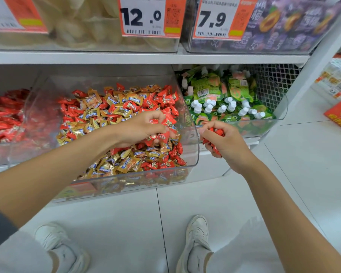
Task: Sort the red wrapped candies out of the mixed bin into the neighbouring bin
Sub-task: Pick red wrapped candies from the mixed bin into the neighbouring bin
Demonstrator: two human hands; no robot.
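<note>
A clear mixed bin [193, 154] in the middle of the lower shelf holds red wrapped candies [165, 99] jumbled with gold wrapped candies [126, 164]. My left hand [140, 129] reaches into it at the right side, fingers curled round several red candies. My right hand [222, 142] hovers just outside the bin's right wall, clenched on a bunch of red candies [215, 134]. To the left, the neighbouring bin [0, 154] is filled with red wrapped candies only.
On the right stands a bin of green spouted pouches [224, 99]. Above runs a white shelf [146, 58] with price tags 12.0 and 7.9. My feet in white shoes stand on the pale tiled floor [264, 194] below the bins.
</note>
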